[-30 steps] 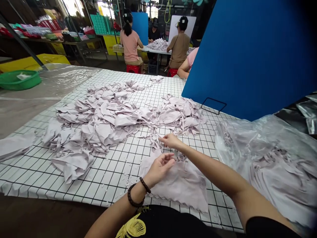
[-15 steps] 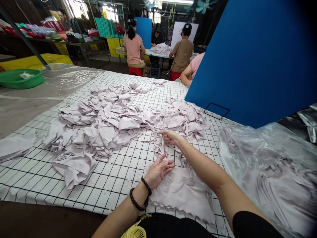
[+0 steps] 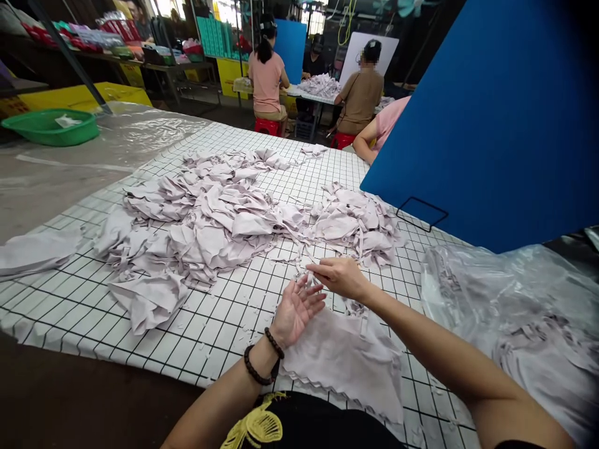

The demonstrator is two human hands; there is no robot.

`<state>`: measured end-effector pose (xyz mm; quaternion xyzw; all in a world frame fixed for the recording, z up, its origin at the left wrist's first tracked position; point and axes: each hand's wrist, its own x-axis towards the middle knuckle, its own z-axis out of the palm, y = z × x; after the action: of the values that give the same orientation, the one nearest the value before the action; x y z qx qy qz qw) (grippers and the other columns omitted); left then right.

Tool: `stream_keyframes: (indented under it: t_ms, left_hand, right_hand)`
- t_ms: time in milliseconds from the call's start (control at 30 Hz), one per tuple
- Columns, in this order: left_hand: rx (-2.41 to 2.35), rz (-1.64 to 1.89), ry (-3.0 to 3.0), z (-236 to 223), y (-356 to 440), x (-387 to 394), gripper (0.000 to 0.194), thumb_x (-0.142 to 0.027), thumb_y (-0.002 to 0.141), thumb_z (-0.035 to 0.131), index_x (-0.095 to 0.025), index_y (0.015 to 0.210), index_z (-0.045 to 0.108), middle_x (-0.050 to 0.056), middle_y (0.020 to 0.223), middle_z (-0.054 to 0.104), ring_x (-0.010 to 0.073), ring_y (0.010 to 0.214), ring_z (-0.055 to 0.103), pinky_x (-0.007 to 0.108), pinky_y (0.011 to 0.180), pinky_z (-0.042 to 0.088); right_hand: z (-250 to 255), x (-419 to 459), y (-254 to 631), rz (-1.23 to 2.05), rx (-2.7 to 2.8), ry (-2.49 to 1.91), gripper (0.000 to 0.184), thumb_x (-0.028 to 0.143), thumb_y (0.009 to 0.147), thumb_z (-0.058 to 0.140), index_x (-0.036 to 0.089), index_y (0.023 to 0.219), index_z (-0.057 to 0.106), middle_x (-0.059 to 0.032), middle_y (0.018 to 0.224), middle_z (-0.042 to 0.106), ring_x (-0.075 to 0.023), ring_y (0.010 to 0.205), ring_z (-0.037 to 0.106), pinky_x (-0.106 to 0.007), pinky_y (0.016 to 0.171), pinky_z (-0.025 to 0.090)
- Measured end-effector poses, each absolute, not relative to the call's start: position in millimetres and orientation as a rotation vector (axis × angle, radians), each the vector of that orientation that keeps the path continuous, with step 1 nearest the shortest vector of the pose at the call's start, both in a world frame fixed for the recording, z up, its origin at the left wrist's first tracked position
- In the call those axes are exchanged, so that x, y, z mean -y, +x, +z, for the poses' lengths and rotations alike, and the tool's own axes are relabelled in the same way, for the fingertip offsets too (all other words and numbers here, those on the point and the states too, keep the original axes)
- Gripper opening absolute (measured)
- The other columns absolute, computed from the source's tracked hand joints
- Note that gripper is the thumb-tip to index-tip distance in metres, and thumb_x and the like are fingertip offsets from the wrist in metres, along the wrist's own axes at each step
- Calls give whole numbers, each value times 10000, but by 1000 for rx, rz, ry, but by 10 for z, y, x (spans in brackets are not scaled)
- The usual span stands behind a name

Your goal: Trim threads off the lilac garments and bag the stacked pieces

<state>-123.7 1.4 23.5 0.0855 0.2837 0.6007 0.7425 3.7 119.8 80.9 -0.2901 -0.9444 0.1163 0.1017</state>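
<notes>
My left hand is palm up, its fingers spread and slightly curled, beside the upper left edge of a pale lilac garment lying flat with a wavy hem. Just above it, my right hand points left with thumb and index finger pinched together. A narrow pale fabric strap shows below those fingertips, partly hidden between the hands. Beyond them lie a large heap of crumpled lilac fabric pieces and a smaller heap to the right.
The table has a white grid cloth with small scraps on it. A blue board stands at right, above a clear plastic bag of folded fabric. A green basket sits at left. Several people sit at the far tables and behind the board.
My left hand has turned more palm up with its fingers spread. The right hand has moved down closer to it, and the strap that stretched between them is now mostly hidden.
</notes>
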Motion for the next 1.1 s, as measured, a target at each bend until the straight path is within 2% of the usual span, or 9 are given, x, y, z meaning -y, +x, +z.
stream_keyframes:
  t_ms: [167,233,367,433,533,600,700,833,1100]
  left_hand:
    - [-836,1246,398,255,-1216,17,417,-434,805,636,-120,1077,605,127,1022,657,154,796,657,282,757,518]
    - [-921,1214,469,239,-1195,32,409,-431,776,672,-97,1011,635,110,909,674,132,719,648,246,684,515]
    - [-982,1110,540,220,-1179,61,436,-474,736,691,-99,954,644,77,835,672,114,664,639,220,621,508]
    - [-1001,1046,601,219,-1183,72,443,-494,717,698,-98,908,639,69,810,671,113,648,637,220,609,507]
    - [-1080,963,719,221,-1208,88,432,-517,737,660,-104,856,619,69,783,670,122,623,633,233,586,503]
    - [-1166,881,810,234,-1242,104,427,-537,789,582,-115,847,605,69,764,668,132,588,619,253,556,494]
    - [-1394,784,1123,275,-1311,162,423,-533,870,445,-146,822,609,59,747,651,163,646,607,301,613,485]
    - [-1793,706,1726,311,-1373,290,301,-468,793,612,-196,921,624,57,949,596,233,948,524,378,838,423]
    - [-1878,532,1929,182,-1348,309,369,-503,736,671,-255,999,598,39,1019,495,226,958,444,368,832,388]
  right_hand:
    - [754,-1093,229,269,2815,-933,306,311,925,426,262,1107,667,-58,813,631,-137,727,536,-223,583,274]
    - [810,-1070,251,329,2836,-937,290,270,895,459,258,1098,666,-66,936,631,-135,744,544,-216,579,291]
    - [976,-1015,247,857,2822,-810,427,198,819,519,247,1241,560,-76,1281,522,-113,757,560,-210,610,381]
    - [1015,-1011,233,1216,2830,-692,409,259,837,529,222,1243,559,-76,1215,580,-129,803,576,-214,646,416]
    - [972,-1049,225,1548,2866,-658,332,388,833,566,182,1073,668,-44,876,679,-136,730,580,-216,624,419]
    - [895,-1080,234,1670,2837,-793,335,439,789,613,161,954,701,-17,698,644,-115,596,545,-209,541,392]
    - [772,-1077,259,1773,2683,-1015,345,472,755,632,149,861,693,5,599,589,-96,490,499,-204,459,349]
    - [656,-932,276,1670,2544,-1087,284,424,782,601,151,806,676,-12,662,626,-106,550,538,-209,511,373]
    - [558,-617,261,1315,2600,-1180,205,302,820,516,158,746,641,-13,651,602,-113,592,503,-215,540,328]
